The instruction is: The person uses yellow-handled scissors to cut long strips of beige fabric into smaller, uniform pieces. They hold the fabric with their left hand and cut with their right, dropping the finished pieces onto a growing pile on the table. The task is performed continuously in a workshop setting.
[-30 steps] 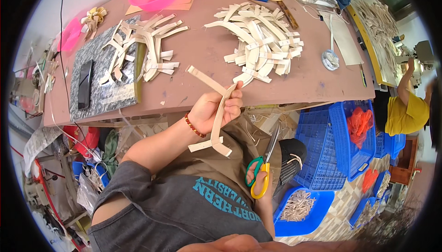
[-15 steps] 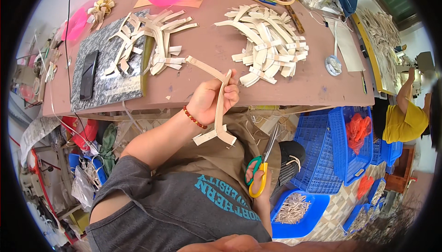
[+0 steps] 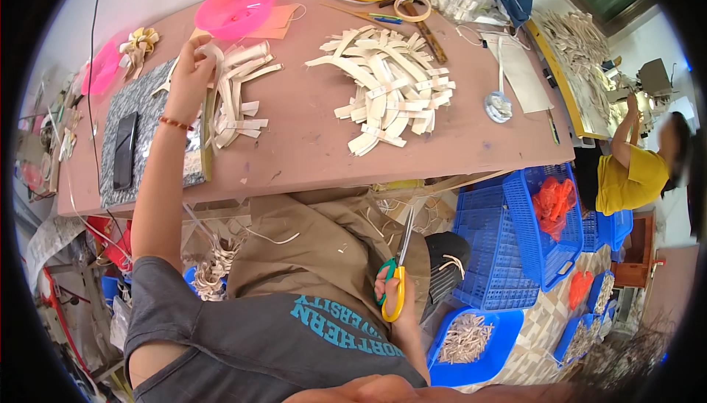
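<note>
My left hand (image 3: 193,75), wearing a beaded bracelet, reaches over a black-and-white stone slab (image 3: 124,116). Its fingers are curled on a branched cream strap (image 3: 214,57), partly hidden by the hand. Beside it, more cream straps (image 3: 239,94) overlap at the slab's right edge and on the table. In my lap, my right hand (image 3: 390,294) grips scissors (image 3: 404,245) by their green and yellow handles, blades upward. Further right on the tabletop, a large heap of similar straps (image 3: 387,86) lies apart from both hands.
On the slab lies a black phone (image 3: 125,151). A pink bowl (image 3: 237,9), a tape roll (image 3: 412,8) and a small round dish (image 3: 498,107) stand on the table (image 3: 294,153). Blue crates (image 3: 490,248) and a blue tub of scraps (image 3: 508,337) sit at right. A person in yellow (image 3: 630,182) works beyond.
My left hand has moved from above my lap to the far left, over the straps on the slab, carrying a branched strap. The right hand still holds the scissors. The view has shifted.
</note>
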`<action>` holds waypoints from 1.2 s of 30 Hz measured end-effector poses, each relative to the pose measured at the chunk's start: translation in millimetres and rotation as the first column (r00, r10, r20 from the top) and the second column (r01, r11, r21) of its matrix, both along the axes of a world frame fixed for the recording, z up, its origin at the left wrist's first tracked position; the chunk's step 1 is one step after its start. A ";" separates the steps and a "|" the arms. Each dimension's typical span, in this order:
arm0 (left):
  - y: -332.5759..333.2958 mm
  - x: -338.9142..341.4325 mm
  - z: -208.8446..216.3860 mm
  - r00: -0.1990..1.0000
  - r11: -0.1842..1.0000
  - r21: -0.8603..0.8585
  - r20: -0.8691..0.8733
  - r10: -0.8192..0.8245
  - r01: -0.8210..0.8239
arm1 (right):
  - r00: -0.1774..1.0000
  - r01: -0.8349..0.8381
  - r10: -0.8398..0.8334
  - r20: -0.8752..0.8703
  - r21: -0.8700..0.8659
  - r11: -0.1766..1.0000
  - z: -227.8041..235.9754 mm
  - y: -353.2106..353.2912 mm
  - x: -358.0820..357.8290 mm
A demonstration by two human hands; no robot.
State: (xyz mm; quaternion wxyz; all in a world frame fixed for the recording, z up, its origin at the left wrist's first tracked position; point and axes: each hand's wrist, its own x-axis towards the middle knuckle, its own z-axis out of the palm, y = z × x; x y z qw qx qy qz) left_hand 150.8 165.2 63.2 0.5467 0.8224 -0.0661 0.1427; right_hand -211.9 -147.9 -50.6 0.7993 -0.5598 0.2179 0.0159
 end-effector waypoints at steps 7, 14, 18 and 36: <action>-121.6 -28.4 -23.6 0.949 0.890 0.385 0.093 -0.300 0.244 | 0.999 -0.043 0.045 0.012 -0.147 0.988 -0.9 1.5 -1.0; -222.4 -21.9 -62.9 0.852 0.889 -0.457 -0.472 -0.228 -0.015 | 0.999 -0.006 0.015 0.044 -0.195 0.981 13.5 12.1 -13.7; -224.0 -16.0 -76.9 0.883 0.789 -0.614 -0.381 -0.275 -0.019 | 0.999 -0.003 0.012 0.036 -0.245 0.969 3.1 12.4 -27.2; -171.6 -135.0 -30.3 0.498 0.164 -0.984 -0.111 -0.860 0.063 | 0.994 0.091 -0.073 0.085 -0.221 0.971 33.0 34.9 -39.6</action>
